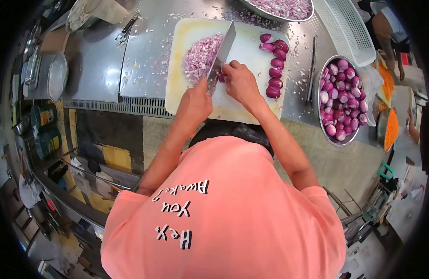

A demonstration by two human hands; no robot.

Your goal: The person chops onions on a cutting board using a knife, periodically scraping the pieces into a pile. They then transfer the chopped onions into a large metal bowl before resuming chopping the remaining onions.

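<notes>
My left hand [198,100] is closed round the handle of a cleaver-like kitchen knife [223,55], whose broad blade stands over the white cutting board [247,100]. Just right of the blade, my right hand [241,83] pinches a purple shallot [222,78], mostly covered by the fingers. A heap of chopped shallot [200,59] lies left of the blade. Along the board's right side runs a row of peeled shallots [275,73].
A steel bowl [318,100] of whole shallots stands right of the board. Beyond the board sits a bowl of chopped shallot [289,8], beside a white plastic basket [349,37]. Orange shreds [391,129] fill a container at the right, near another person's arm [400,67]. Scraps litter the steel table [98,60].
</notes>
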